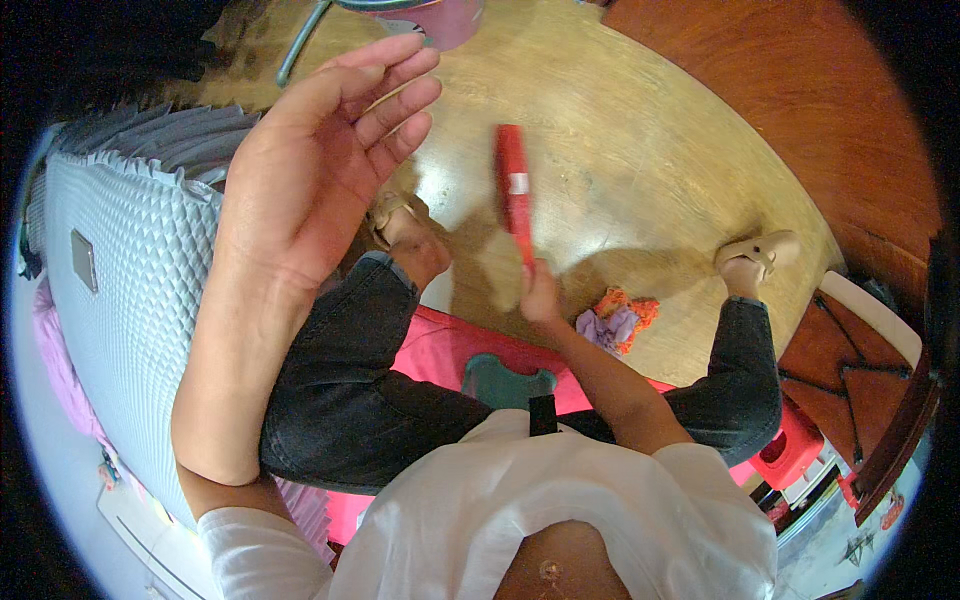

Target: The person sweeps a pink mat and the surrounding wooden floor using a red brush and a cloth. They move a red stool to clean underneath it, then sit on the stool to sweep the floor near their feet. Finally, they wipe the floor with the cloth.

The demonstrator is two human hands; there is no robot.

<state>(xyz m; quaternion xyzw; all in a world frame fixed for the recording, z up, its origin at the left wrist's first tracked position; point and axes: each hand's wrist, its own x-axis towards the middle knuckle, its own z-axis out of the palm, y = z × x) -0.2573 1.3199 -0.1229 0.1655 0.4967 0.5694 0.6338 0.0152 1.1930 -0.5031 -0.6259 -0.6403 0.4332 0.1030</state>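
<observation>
My left hand (319, 165) is raised close to the camera, palm showing and fingers slightly spread, with nothing in it. Farther down, over the wooden-looking floor, my right hand (541, 294) grips the slim handle of a red brush-like tool (513, 169). Its broad end points away from me and bears a small white label. Blur hides whether it has bristles or teeth. Just right of that hand, a crumpled bundle of orange and lilac fabric (616, 321) lies on the floor. A teal stool seat (504, 379) shows between my legs.
On my left stands a bed with a pale quilted cover (142, 247), and a phone (84, 260) lies on it. A pink bucket (454, 22) is at the top. To the right are a pale-edged folding piece of furniture (877, 307) and a red plastic stool (791, 446).
</observation>
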